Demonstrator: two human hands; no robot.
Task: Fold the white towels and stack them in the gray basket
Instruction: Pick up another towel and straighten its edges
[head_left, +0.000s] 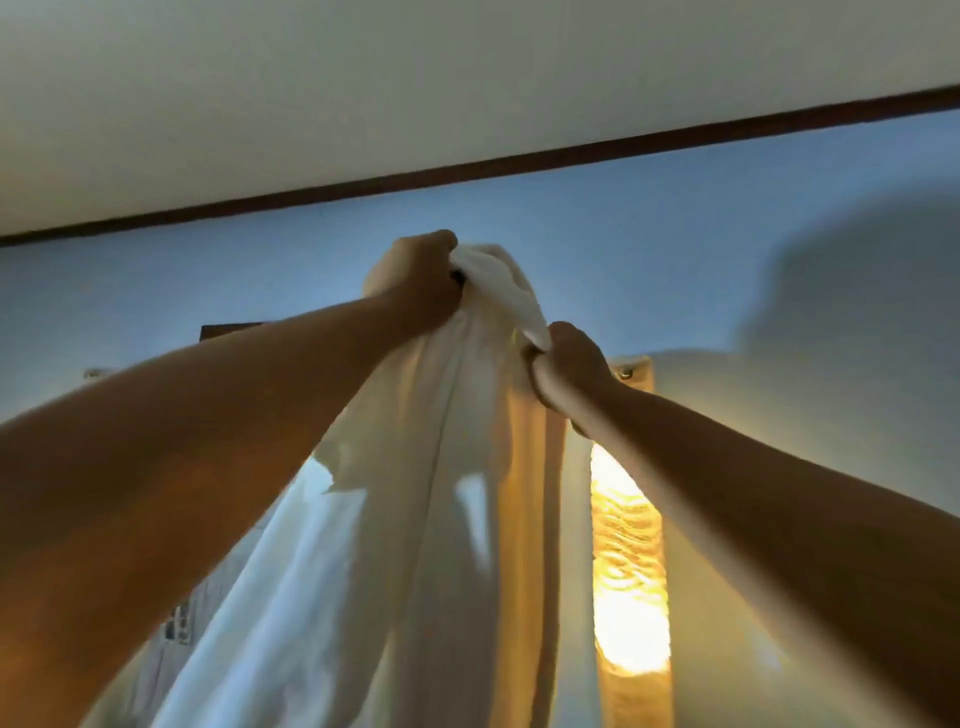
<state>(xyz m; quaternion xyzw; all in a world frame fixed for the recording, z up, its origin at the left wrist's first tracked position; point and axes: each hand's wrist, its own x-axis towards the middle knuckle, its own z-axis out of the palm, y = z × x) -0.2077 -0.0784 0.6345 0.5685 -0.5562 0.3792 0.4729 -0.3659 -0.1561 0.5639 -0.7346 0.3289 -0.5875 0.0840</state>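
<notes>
A white towel (415, 493) hangs down in long folds from both of my raised hands, high in front of the blue wall. My left hand (415, 283) is closed around the bunched top edge of the towel. My right hand (566, 364) grips the same top edge a little lower and to the right. The two hands are close together, with a twisted bit of cloth between them. The towel's lower part runs out of the bottom of the view. The gray basket is not in view.
The camera looks upward: a pale ceiling (363, 78) with a dark trim strip (519, 161) meets a blue wall (156, 291). A cream curtain (631, 571) with bright light behind it hangs at the right, just beyond the towel.
</notes>
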